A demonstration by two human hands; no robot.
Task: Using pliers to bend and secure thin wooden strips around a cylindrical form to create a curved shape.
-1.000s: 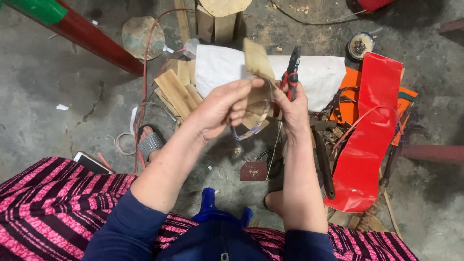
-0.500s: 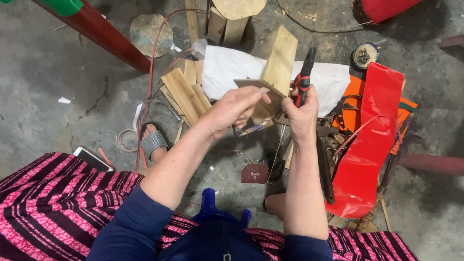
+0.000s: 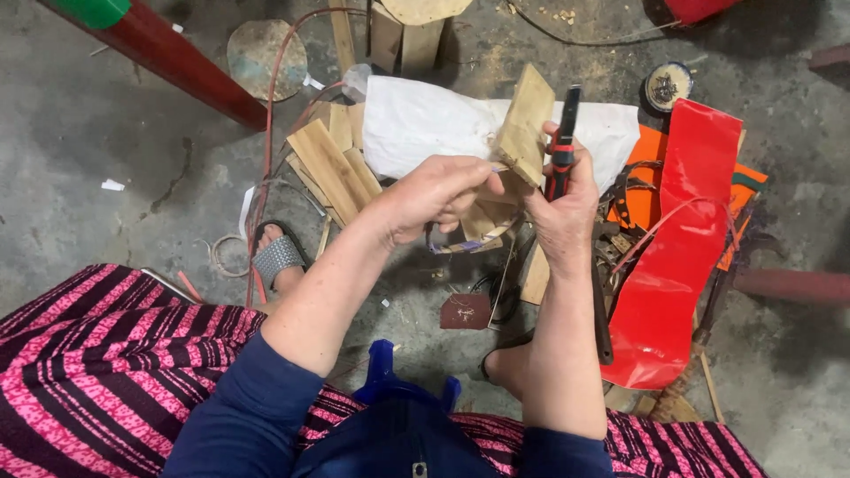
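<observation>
My left hand grips a small wooden frame piece, with a pale flat board tilted up above my fingers. My right hand is closed around pliers with red and black handles, held upright against the board's right edge. Both hands meet in front of a white sack lying on the concrete floor. A thin wire runs from the wood toward my left fingers.
Loose wooden slats lie left of the sack. A red plastic sheet and orange cloth lie at right. A red pole crosses the upper left. My sandalled foot, a blue stool and wire coils are below.
The wooden piece has been turned, so the flat board now stands up more toward the right. The pliers have shifted upright beside it. Both hands stay together.
</observation>
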